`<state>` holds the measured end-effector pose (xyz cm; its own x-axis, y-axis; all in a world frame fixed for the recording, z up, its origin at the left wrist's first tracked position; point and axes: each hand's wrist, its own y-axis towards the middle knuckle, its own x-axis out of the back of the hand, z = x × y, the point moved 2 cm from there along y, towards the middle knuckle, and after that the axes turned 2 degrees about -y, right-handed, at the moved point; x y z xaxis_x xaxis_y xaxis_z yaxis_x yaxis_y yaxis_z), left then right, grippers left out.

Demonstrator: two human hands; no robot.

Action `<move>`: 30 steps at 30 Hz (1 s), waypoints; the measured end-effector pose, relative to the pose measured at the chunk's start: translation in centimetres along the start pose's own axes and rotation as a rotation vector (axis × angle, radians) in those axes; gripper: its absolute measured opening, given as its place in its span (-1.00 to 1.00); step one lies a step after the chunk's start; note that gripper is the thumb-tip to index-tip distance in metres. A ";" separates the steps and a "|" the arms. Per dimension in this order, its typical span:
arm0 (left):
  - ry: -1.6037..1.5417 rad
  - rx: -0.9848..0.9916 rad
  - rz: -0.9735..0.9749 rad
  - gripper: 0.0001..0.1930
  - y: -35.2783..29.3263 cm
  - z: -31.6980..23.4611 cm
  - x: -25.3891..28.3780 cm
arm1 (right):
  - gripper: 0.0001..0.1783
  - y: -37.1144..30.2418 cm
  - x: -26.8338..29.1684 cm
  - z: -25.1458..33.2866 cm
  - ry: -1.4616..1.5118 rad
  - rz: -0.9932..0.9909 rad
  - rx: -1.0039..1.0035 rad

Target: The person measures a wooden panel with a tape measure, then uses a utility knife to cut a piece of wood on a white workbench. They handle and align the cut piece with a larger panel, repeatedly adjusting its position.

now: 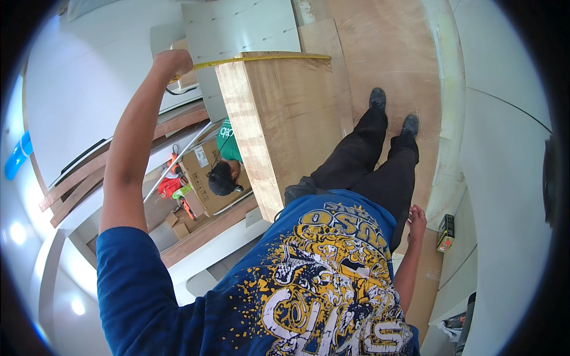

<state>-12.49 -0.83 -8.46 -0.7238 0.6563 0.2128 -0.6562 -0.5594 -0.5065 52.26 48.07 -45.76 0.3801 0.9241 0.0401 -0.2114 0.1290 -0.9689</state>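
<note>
My left hand is raised and stretched out, closed on the end of a yellow tape measure. The tape runs rightwards along the top edge of a tall plywood panel, reaching its far corner. My right hand hangs beside my hip with fingers loosely apart, holding nothing. My legs in dark trousers and dark shoes stand on a plywood floor right of the panel.
Another person in a green shirt and dark cap is lower down on the left, next to a cardboard box and red tools. Wooden strips lean at left. A small yellow-black device lies on a white ledge at right.
</note>
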 end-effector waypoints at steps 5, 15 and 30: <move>0.006 0.011 0.031 -0.62 0.5 0.6 -1.3 | -0.60 0.5 -0.4 -0.6 -0.001 -0.003 -0.031; -0.095 0.029 0.086 -0.61 1.7 1.9 -2.1 | -0.59 1.2 -1.2 0.2 0.002 0.037 -0.009; -0.250 -0.011 0.161 -0.67 1.5 1.9 -1.1 | -0.62 1.2 -2.5 0.8 0.022 0.026 -0.006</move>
<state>-13.12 -3.34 -7.84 -0.8492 0.4142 0.3274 -0.5275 -0.6393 -0.5594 50.34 46.24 -46.82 0.3947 0.9188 0.0096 -0.2162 0.1030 -0.9709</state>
